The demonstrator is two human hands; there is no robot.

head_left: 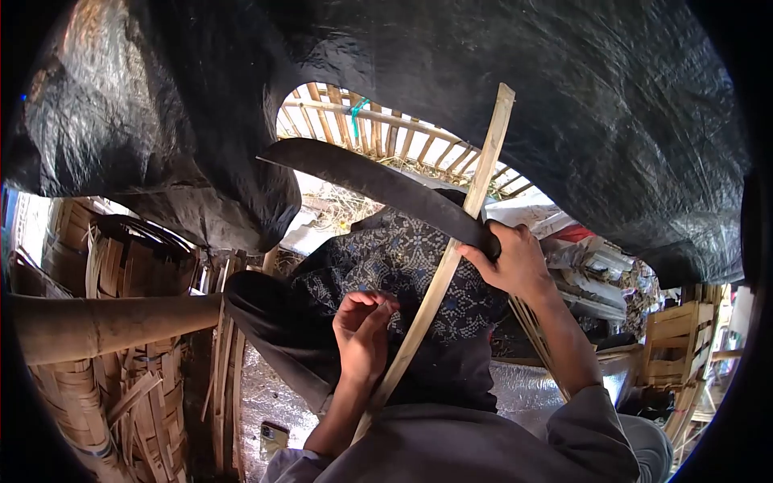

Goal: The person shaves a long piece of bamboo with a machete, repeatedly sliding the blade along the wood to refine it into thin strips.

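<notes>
My right hand (515, 262) is closed around the handle end of a machete (370, 179), and its thumb lies against a long bamboo strip (439, 294). The dark curved blade points to the upper left and crosses in front of the strip. The strip slants from the upper right down to my body, passing just right of my left wrist. My left hand (362, 334) is raised over my lap with its fingers curled and pinched together. Whether something small is between those fingertips I cannot make out. The machete's handle is mostly hidden in my right hand.
Black plastic sheeting (564, 105) hangs low overhead. A thick bamboo pole (121, 322) and woven bamboo baskets (153, 402) stand at left. A phone (274, 437) lies on the floor. Patterned cloth (403, 266) covers my lap; a slatted bamboo fence (394, 133) is ahead.
</notes>
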